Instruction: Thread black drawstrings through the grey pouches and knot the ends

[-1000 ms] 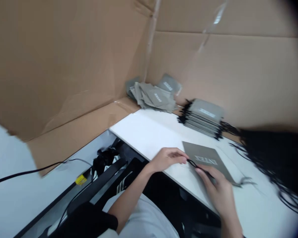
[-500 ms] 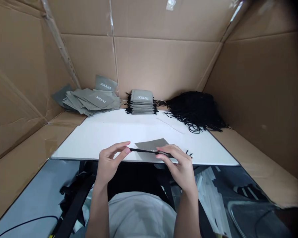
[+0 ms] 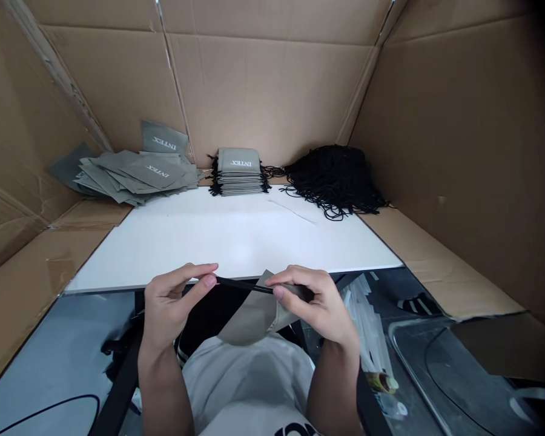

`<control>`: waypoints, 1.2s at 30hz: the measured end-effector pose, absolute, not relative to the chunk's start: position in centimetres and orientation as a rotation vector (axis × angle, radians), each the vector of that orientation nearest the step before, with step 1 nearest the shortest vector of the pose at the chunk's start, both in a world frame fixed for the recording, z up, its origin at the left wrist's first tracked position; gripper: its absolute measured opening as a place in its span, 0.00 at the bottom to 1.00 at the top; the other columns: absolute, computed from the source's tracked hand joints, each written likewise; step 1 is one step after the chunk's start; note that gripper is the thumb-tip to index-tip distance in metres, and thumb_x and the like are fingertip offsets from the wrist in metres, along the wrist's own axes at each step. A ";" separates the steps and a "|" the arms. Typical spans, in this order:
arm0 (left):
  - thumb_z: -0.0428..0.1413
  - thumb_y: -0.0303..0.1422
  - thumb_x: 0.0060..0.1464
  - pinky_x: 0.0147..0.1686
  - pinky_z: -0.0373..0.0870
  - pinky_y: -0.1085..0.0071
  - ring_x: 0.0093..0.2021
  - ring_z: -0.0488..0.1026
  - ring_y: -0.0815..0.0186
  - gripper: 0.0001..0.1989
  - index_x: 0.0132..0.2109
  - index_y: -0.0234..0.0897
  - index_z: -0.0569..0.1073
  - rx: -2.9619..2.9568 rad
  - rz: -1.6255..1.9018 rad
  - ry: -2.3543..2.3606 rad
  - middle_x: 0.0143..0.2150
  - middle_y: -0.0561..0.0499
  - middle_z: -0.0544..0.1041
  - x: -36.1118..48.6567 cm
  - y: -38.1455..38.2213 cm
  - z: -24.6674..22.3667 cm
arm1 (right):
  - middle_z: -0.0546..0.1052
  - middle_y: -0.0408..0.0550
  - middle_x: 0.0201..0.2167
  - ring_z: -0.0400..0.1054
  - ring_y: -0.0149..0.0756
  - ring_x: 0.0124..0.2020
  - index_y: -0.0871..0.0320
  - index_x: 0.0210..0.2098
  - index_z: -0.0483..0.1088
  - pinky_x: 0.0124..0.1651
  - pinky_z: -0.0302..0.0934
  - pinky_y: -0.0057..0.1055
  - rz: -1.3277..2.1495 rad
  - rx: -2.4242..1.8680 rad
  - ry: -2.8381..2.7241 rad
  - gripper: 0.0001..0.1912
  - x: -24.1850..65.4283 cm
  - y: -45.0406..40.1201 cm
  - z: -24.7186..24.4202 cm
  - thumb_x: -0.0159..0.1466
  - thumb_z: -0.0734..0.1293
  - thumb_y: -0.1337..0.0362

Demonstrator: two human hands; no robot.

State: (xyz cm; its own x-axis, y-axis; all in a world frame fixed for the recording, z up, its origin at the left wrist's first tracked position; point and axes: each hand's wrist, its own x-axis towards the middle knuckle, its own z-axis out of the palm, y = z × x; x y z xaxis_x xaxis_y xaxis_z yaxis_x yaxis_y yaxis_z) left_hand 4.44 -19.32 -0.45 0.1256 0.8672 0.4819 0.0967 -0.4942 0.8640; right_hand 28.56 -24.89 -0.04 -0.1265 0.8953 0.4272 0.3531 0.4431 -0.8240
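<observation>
- Gray pouch (image 3: 247, 320) held above the lap, just off the near edge of the counter (image 3: 209, 236)
- Left hand (image 3: 166, 309) nearly closed, pinching a taut black cord (image 3: 238, 283); right hand (image 3: 322, 303) pinched shut on pouch and cord
- Beyond: corded stack (image 3: 238, 172), apparently finished; loose pouches (image 3: 138, 175) and cord heap (image 3: 336, 178), apparently yet to be worked

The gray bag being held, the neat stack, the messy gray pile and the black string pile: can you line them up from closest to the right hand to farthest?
From the right hand, in the head view:
1. Gray bag: in its fingers
2. Black string pile: back right
3. Neat stack: back middle
4. Messy gray pile: back left
</observation>
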 end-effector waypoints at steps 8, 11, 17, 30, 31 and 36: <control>0.64 0.29 0.53 0.35 0.73 0.76 0.33 0.77 0.68 0.08 0.41 0.45 0.82 1.732 1.302 0.936 0.34 0.54 0.82 4.0 -19.4 -0.3 | 0.78 0.43 0.27 0.70 0.31 0.28 0.57 0.31 0.76 0.33 0.61 0.27 0.820 -1.095 -1.757 0.09 28.1 -24.7 -0.1 0.66 0.68 0.60; 0.63 0.32 0.55 0.36 0.72 0.75 0.35 0.77 0.67 0.05 0.40 0.44 0.82 1.794 1.165 0.966 0.35 0.53 0.82 3.7 -19.2 -0.1 | 0.77 0.42 0.25 0.68 0.29 0.25 0.58 0.29 0.76 0.31 0.59 0.26 0.839 -1.069 -1.805 0.10 28.0 -24.7 -0.1 0.66 0.68 0.61; 0.60 0.29 0.59 0.44 0.70 0.69 0.42 0.76 0.65 0.08 0.43 0.45 0.81 2.014 1.461 1.022 0.40 0.53 0.81 4.0 -19.5 1.5 | 0.74 0.41 0.21 0.64 0.27 0.23 0.59 0.26 0.73 0.28 0.56 0.25 0.871 -1.078 -1.923 0.13 28.4 -24.4 0.6 0.66 0.67 0.62; 0.55 0.36 0.64 0.46 0.65 0.67 0.39 0.74 0.65 0.08 0.41 0.40 0.78 2.449 0.622 0.730 0.37 0.54 0.81 5.6 -19.9 2.5 | 0.74 0.41 0.23 0.64 0.28 0.26 0.58 0.30 0.73 0.32 0.56 0.28 0.508 -1.043 -2.175 0.11 28.5 -23.7 1.7 0.69 0.66 0.62; 0.54 0.37 0.65 0.44 0.64 0.67 0.40 0.74 0.65 0.09 0.41 0.41 0.78 2.366 0.539 0.769 0.38 0.54 0.80 5.5 -19.8 2.4 | 0.74 0.41 0.23 0.64 0.29 0.26 0.59 0.30 0.73 0.33 0.56 0.29 0.386 -1.044 -2.224 0.12 28.5 -23.7 1.4 0.69 0.65 0.62; 0.55 0.41 0.62 0.51 0.62 0.69 0.48 0.71 0.63 0.12 0.36 0.38 0.76 1.734 0.357 0.681 0.45 0.51 0.76 5.7 -19.0 0.4 | 0.73 0.42 0.22 0.60 0.31 0.25 0.61 0.29 0.72 0.32 0.54 0.32 -0.263 -0.978 -2.323 0.13 28.4 -23.8 -0.1 0.69 0.65 0.64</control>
